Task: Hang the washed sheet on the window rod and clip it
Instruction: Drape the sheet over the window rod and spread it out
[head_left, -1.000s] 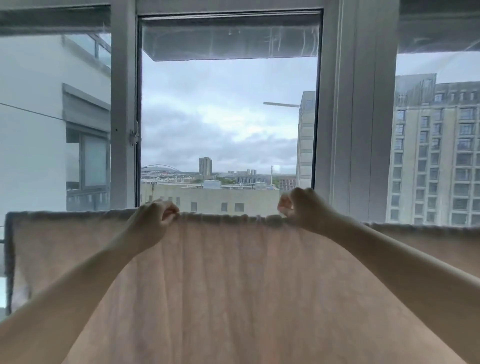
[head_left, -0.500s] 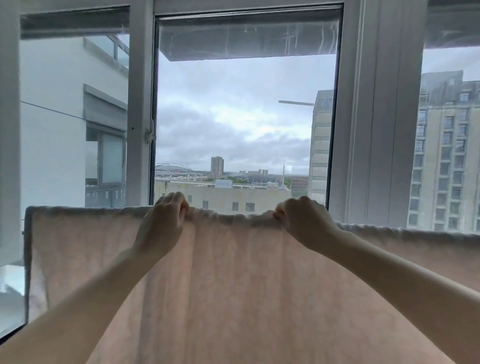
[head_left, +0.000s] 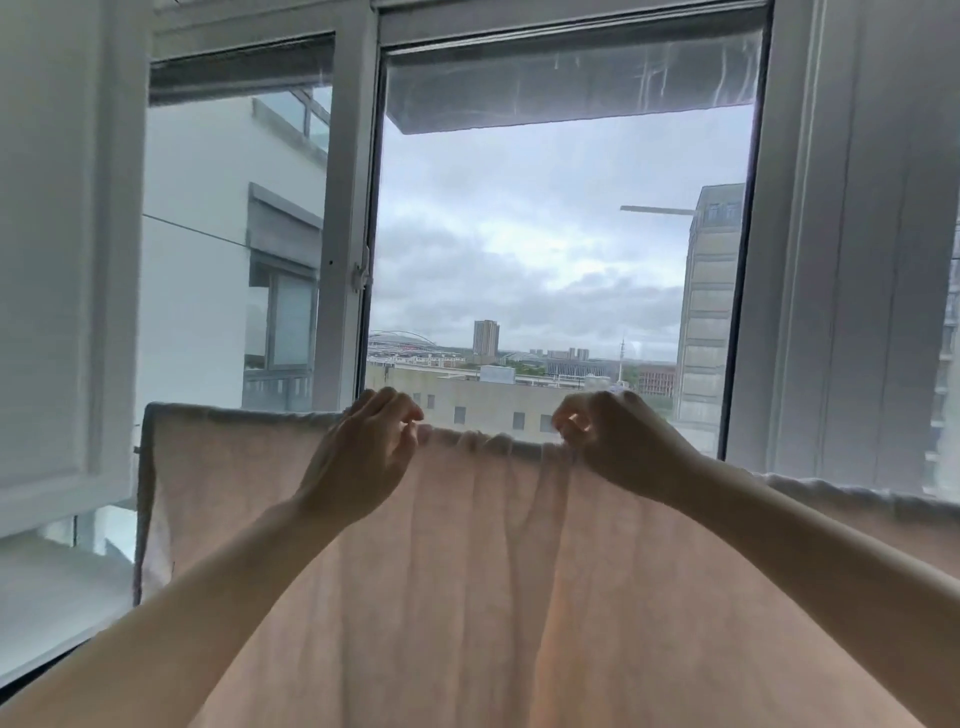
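Both hands — my left hand (head_left: 363, 457) and right hand (head_left: 618, 447) — pinch the sheet's (head_left: 467, 571) bunched top edge, draped over the window rod; next spread it flat, then clip.

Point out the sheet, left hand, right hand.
sheet (head_left: 467, 571), head view, middle of the hanging cloth.
left hand (head_left: 363, 457), head view, back of the hand.
right hand (head_left: 623, 447), head view, back of the hand.

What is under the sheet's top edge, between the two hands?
Only bunched fabric shows: the sheet covers whatever carries it, so no rod is visible. Left hand and right hand pinch that edge.
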